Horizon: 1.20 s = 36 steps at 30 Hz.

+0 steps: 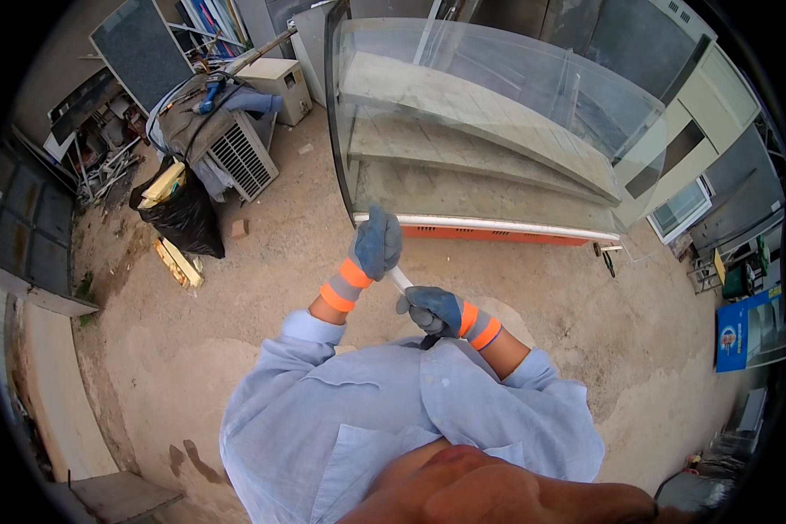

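A short white strip (400, 279) runs slantwise between my two gloved hands; what kind of piece it is cannot be made out. Its upper end goes into my left hand (377, 243), closed in a blue and grey glove with orange cuff bands. My right hand (434, 311), gloved alike, is closed around the lower end close to my shirt front. Just beyond my left hand stands a display case (489, 225) with a curved glass front (498, 79), stepped dusty shelves (480, 166), a white lower edge and an orange base. Whether that hand touches the case's edge is unclear.
At the left lie a black bag (183, 214) with yellowish foam pieces and a brick chunk (239, 229). Behind them, an outdoor air-conditioner unit (240, 157) carries a blue power drill (210, 92) and cables. Pliers-like tool (609, 262) and a blue cooler (742, 332) are at the right.
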Available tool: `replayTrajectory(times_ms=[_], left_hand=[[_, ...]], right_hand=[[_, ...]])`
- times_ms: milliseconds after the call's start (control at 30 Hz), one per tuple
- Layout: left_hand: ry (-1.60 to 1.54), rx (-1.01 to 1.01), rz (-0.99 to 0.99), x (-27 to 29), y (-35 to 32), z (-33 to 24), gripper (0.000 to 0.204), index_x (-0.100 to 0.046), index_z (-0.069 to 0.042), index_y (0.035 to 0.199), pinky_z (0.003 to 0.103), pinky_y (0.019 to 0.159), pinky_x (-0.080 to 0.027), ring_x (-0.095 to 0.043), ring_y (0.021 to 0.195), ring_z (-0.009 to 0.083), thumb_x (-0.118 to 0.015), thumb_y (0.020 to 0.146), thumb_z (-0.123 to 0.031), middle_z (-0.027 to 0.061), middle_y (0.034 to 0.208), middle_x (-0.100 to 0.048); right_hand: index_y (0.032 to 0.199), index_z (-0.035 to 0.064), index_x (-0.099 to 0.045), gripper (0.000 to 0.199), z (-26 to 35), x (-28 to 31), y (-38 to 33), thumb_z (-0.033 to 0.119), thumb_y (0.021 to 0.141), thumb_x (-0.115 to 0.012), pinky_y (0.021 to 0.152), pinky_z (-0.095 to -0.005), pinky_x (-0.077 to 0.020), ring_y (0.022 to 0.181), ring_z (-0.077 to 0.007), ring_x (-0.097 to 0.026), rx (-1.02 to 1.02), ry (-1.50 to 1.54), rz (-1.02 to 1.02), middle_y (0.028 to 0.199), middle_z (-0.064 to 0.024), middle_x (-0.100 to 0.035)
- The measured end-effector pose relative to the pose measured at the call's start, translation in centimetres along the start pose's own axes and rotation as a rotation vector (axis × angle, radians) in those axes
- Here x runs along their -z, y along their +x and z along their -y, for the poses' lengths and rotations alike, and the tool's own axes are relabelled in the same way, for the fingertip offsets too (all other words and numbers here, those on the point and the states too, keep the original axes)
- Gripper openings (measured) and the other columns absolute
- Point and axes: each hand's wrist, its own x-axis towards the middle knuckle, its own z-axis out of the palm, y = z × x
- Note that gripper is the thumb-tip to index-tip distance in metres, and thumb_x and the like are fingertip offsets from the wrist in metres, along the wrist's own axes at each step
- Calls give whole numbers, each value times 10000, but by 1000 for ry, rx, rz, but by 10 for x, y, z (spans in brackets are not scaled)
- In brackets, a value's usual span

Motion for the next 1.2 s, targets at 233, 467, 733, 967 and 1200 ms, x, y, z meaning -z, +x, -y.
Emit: replayTrajectory(times_ms=[233,467,733,967,1200], left_hand=[[475,-199,225,-4,-14,-1,484,-502,-98,719,280,492,-337,-428,534,121,-417,1074,-417,-8,623,-474],[1111,-709,427,5,-1,23,354,-509,-69,750,312,534,-379,-473,585,149,-477,1042,-266,2,674,-531],[-454,-25,565,27,42,-16,439,-613,-125,1089,364,597,-484,-592,642,189,-512,1011,-545,30,798,-634],[-567,-210,345,18,26,-51,957,-304,-151,1563,509,1192,-314,-475,1366,327,-554,864,-756,169,1469,-479],[1112,-725,87,5,12,-85,931,-278,-135,1571,521,1186,-301,-387,1434,354,-643,869,-626,167,1558,-387]], right_hand=[[1090,46,-651,418,4,10,-12,438,1024,-521,465,-238,-299,507,-58,-344,-46,-42,44,653,50,-441],[1107,62,-624,397,-11,7,-3,436,1026,-517,468,-243,-310,515,-56,-340,-103,-19,-34,658,60,-411],[1089,68,-625,390,27,0,1,426,1047,-479,464,-237,-291,526,-49,-346,112,-90,-19,664,62,-425],[1030,79,-650,304,62,9,-4,348,1026,-508,526,-343,-433,559,-211,-548,469,-906,-377,680,-54,-597],[974,99,-638,221,77,47,-8,294,986,-535,628,-499,-506,753,-362,-684,408,-1770,-768,838,-142,-711]])
